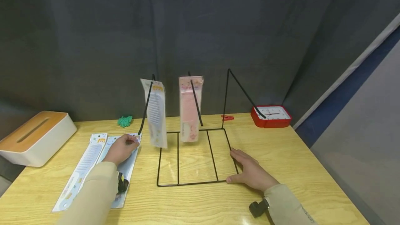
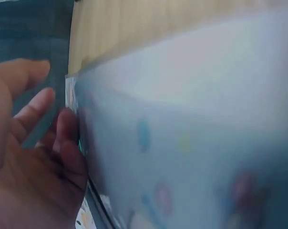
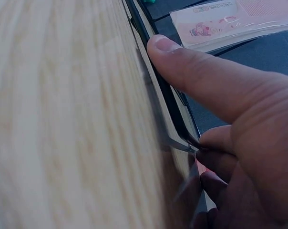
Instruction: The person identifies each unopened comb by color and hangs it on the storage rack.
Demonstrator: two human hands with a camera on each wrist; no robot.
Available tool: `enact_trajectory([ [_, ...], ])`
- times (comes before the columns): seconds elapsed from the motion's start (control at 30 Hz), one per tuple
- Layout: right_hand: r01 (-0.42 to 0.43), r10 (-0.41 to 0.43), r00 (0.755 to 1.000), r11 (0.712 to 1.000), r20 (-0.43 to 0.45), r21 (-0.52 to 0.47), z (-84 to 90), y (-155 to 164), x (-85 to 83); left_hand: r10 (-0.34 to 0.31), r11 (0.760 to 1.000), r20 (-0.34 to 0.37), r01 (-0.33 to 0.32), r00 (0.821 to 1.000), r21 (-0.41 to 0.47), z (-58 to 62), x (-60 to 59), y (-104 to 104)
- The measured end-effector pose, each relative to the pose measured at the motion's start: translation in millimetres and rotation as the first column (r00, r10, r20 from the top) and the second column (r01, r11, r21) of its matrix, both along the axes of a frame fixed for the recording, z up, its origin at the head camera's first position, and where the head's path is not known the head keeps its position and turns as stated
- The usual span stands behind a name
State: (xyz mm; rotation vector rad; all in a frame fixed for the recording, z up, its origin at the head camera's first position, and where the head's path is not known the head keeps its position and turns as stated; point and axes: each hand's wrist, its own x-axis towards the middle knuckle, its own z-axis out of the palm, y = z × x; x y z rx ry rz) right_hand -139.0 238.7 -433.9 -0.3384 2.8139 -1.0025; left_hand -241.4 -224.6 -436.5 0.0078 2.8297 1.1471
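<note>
1. Directions run clockwise around the wire rack (image 1: 178,159), with twelve straight ahead of me.
2. My left grip (image 1: 121,148) is at nine o'clock, over the far end of the right comb pack (image 1: 129,167). Its fingers bend loosely, and my left wrist view shows a gap between thumb and index finger. I cannot tell how firmly it touches the pack.
3. That blue pack lies flat on the tabletop (image 1: 297,155), just beside the left comb pack (image 1: 85,159), also at nine; my forearm hides part of the pair.
4. My right grip (image 1: 250,171) is spread at four o'clock on the rack's near corner, thumb on the near bar, fingers on the side bar.
5. From the rack's arms hang a white-and-blue pack (image 1: 157,110) at eleven, slightly tilted, and a pink pack (image 1: 187,110) at twelve, almost upright.
6. A teal bundle (image 1: 125,121) lies at ten, and a wooden-lidded box (image 1: 56,138) sits farther out, between nine and ten.
7. A red clip (image 1: 228,117) lies at one, a red clock (image 1: 271,122) at two.
</note>
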Motion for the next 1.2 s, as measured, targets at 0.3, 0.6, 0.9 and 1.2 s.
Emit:
enact_trajectory([
  [0.3, 0.013, -0.013, 1.0, 1.0, 0.016, 0.0, -1.5, -1, -1.5, -0.036, 0.982, 0.017, 0.038, 0.999, -0.186, 3.2, 5.1, 6],
  [0.6, -0.001, 0.001, 1.0, 1.0, 0.0, -0.006, -4.8, 2, -2.2, -0.008, 0.989, 0.033, 0.012, 0.999, -0.148, 2.4, 4.4, 4],
  [0.9, 0.005, -0.004, 1.0, 1.0, 0.008, -0.024, -7.3, 0, -2.1, -0.008, 0.997, -0.01, 0.007, 1.0, -0.074, 17.7, 11.7, -4],
  [1.2, 0.019, -0.019, 1.0, 1.0, 0.019, -0.008, -8.0, 1, -4.8, 0.053, 0.985, -0.065, -0.041, 0.996, 0.17, 77.6, 48.0, -11],
])
